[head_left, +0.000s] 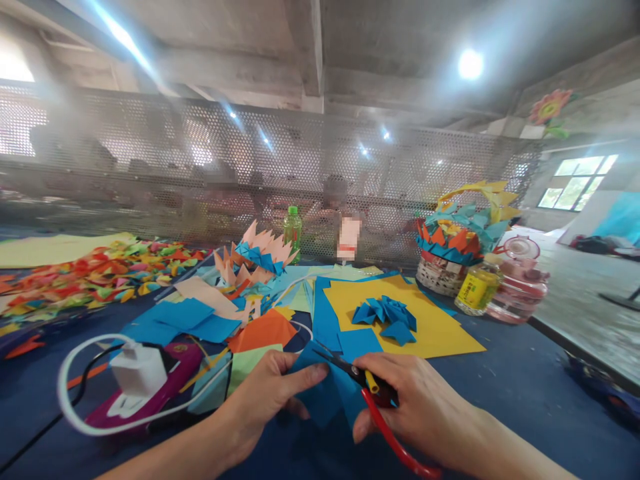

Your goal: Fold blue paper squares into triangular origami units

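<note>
The left hand (273, 392) has its grip pinched on a blue paper (323, 397), with the thumb on top. The right hand (417, 390) has its grip wrapped around the scissors (384, 392), which have black and red on the handles. The blue paper is between the two hands, low over the dark blue bench (540, 393). The scissor blades point toward the left hand and lie by the top edge of the paper; I cannot tell if they are cutting it. Just past the hands, folded blue pieces (393, 312) sit in a little heap on big yellow sheets (443, 333). An orange paper (265, 331) lies near the left hand. Farther left, a white plug (137, 370) sits in a purple power strip (103, 415).
</note>
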A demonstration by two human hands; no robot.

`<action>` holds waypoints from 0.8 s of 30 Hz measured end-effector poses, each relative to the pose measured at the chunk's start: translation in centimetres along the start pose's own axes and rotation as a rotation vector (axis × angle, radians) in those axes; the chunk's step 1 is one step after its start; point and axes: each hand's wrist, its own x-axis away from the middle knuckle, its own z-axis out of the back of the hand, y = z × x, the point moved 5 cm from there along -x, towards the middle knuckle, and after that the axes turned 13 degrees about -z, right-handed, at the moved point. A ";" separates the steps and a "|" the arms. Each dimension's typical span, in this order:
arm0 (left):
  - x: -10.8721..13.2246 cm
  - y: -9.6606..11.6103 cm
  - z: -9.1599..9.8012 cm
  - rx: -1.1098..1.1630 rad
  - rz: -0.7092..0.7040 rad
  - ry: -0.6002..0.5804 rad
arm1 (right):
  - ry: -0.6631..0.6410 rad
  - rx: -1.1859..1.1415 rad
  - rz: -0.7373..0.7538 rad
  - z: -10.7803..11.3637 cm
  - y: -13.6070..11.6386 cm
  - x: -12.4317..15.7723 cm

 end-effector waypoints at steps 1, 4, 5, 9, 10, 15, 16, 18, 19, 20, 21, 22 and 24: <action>0.0 0.0 0.0 0.001 0.000 0.002 | -0.001 -0.003 0.004 0.0 0.0 0.0; 0.0 0.0 0.0 0.006 0.004 0.003 | 0.003 0.001 0.005 -0.1 0.1 0.0; 0.0 0.0 0.0 0.008 0.005 0.002 | 0.006 0.005 0.007 -0.1 0.1 -0.1; 0.0 -0.2 0.0 0.016 0.009 0.001 | 0.003 -0.003 0.022 -0.3 0.1 -0.1; 0.0 -0.2 0.0 0.016 0.010 0.000 | 0.003 -0.009 0.025 -0.3 0.1 0.0; 0.0 -0.3 -0.1 0.013 0.016 -0.003 | 0.007 -0.005 0.025 -0.4 0.3 0.1; 0.0 -0.3 -0.1 0.015 0.016 -0.005 | 0.004 -0.008 0.025 -0.5 0.3 0.1; 0.0 -0.3 -0.1 0.020 0.013 -0.013 | -0.006 -0.019 0.025 -0.6 0.3 0.1; 0.0 -0.2 -0.2 0.023 0.011 -0.018 | -0.008 -0.022 0.026 -0.6 0.3 0.1; 0.1 -0.2 -0.2 0.025 0.007 -0.023 | -0.006 -0.024 0.027 -0.6 0.3 0.1; 0.1 -0.2 -0.2 0.027 0.004 -0.028 | -0.004 -0.021 0.029 -0.6 0.3 0.0; 0.1 -0.2 -0.2 0.029 0.000 -0.029 | -0.003 -0.016 0.031 -0.7 0.4 0.0; 0.1 -0.2 -0.2 0.031 -0.003 -0.030 | -0.001 -0.007 0.031 -0.7 0.4 0.0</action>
